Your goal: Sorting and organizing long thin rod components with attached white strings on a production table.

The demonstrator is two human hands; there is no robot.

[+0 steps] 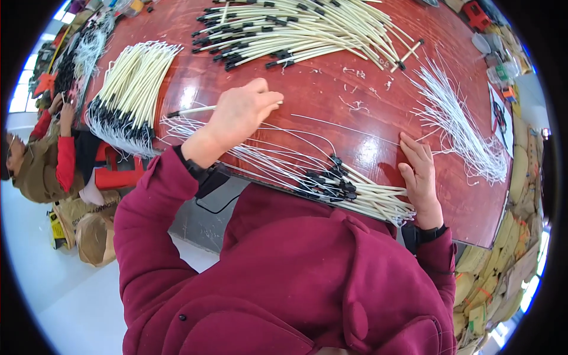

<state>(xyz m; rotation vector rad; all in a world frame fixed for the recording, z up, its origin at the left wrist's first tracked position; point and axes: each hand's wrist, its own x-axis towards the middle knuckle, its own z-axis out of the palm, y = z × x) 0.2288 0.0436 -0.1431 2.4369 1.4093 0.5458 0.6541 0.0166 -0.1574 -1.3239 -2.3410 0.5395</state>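
Observation:
My left hand [244,112] is closed around a thin cream tube [198,110] with a black end piece. The tube lies nearly level above the table, and its other end shows just past my fingertips. To the right, my right hand [419,168] has a single thin white wire [346,128] at its fingertips. That wire stretches left toward the tube, its free end apart from it. Between my hands, along the near table edge, lies a pile of cream tubes [378,197] with black connectors and long white wires running left under my left wrist.
A large heap of cream tubes [331,35] covers the far middle of the red table [455,53]. A neat bundle of wired tubes [136,77] lies left, loose white wires [458,124] right. Dark pliers [501,118] rest at the right edge. Another person [44,160] sits far left.

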